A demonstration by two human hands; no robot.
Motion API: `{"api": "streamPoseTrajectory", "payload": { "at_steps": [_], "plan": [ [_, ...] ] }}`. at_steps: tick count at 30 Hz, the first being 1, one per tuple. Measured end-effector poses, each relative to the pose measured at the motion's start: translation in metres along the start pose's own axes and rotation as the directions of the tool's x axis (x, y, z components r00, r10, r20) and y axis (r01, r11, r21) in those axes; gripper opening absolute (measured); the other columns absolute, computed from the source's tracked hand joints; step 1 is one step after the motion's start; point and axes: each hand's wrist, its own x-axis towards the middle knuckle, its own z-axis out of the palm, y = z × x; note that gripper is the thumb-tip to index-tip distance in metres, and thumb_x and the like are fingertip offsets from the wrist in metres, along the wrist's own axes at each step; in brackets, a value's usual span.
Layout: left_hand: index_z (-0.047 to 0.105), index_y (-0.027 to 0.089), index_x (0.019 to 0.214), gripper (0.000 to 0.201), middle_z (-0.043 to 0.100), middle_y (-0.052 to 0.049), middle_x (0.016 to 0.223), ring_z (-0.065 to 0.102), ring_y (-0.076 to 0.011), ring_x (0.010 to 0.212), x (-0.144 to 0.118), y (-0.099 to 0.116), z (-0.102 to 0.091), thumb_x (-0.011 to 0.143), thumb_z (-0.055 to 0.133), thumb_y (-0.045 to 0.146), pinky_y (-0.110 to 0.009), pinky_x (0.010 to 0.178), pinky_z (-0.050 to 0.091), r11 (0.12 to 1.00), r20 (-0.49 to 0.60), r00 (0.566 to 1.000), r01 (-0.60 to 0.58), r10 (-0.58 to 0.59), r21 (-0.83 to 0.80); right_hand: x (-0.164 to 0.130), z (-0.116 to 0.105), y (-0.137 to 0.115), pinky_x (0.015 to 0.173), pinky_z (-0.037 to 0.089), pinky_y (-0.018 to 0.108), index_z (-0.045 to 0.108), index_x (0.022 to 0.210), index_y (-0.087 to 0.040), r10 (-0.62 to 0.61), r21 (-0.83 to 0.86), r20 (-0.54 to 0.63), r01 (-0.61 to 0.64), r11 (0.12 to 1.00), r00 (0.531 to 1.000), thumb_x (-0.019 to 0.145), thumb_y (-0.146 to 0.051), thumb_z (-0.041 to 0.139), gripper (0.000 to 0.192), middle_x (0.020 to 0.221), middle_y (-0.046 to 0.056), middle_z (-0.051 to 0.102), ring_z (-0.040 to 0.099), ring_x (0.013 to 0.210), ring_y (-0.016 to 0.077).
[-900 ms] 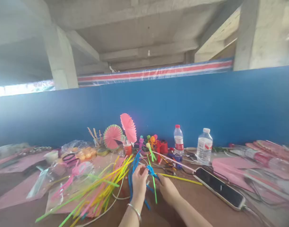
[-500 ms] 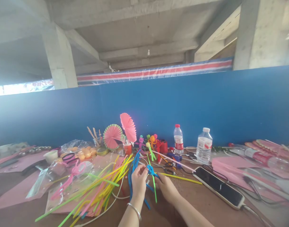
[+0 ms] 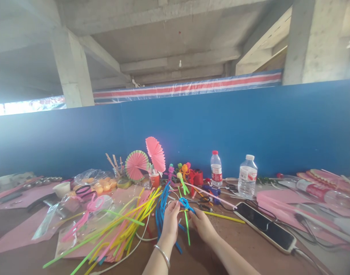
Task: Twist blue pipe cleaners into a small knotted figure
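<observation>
two bare hands work over the near middle of a cluttered brown table [image 3: 232, 244]. the left hand [image 3: 170, 219], with a silver bracelet [image 3: 162, 256] at its wrist, pinches the left edge of a looped blue stem [image 3: 184, 203] between thumb and fingertips; the right hand [image 3: 202, 224] pinches its right end. blue strands [image 3: 162, 208] lie just left, then a yellow-and-green bundle [image 3: 126, 229]. a phone [image 3: 266, 227] lies right; two bottles [image 3: 216, 170] and pink paper fans [image 3: 155, 154] stand on the far side.

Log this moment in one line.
left hand: pinching blue coil | right hand: holding its tail | blue strips: beside left hand | phone: right of both hands
</observation>
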Motion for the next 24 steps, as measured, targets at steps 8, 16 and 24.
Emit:
{"api": "streamPoseTrajectory", "payload": {
  "at_steps": [8,16,24],
  "plan": [
    [0.062,0.013,0.084,0.017,0.063,0.0,0.078,0.062,-0.0131,0.069,0.0,0.002,0.003,0.087,0.059,0.03,-0.03,0.063,0.052,0.994,-0.034,0.999,0.029,-0.033,-0.105,0.002,0.004,0.002,0.064,0.056,0.031,0.061,0.105,-0.014,0.051,0.168,-0.045,-0.043,0.985,0.998,0.095,-0.03,0.057,0.02,0.096,0.004,0.065,0.065,0.074,0.0162],
    [0.06,0.014,0.099,0.026,0.064,-0.003,0.091,0.062,-0.0147,0.074,0.006,0.003,-0.012,0.091,0.052,0.037,-0.033,0.067,0.053,0.994,-0.327,0.945,-0.016,-0.02,-0.106,0.004,-0.004,0.006,0.069,0.055,0.034,0.06,0.106,-0.015,0.011,0.218,-0.209,0.035,0.975,0.978,0.097,-0.035,0.052,0.023,0.099,0.005,0.064,0.064,0.079,0.0176],
    [0.064,0.013,0.089,0.015,0.068,-0.002,0.085,0.065,-0.0157,0.077,-0.006,0.001,0.011,0.085,0.063,0.027,-0.035,0.073,0.053,0.997,-0.037,0.996,0.08,-0.08,-0.008,-0.006,0.003,-0.008,0.065,0.051,0.031,0.062,0.095,-0.014,-0.151,-0.069,-0.102,0.145,0.987,0.983,0.099,-0.037,0.046,0.028,0.081,0.001,0.064,0.062,0.068,0.0162]
  ]
}}
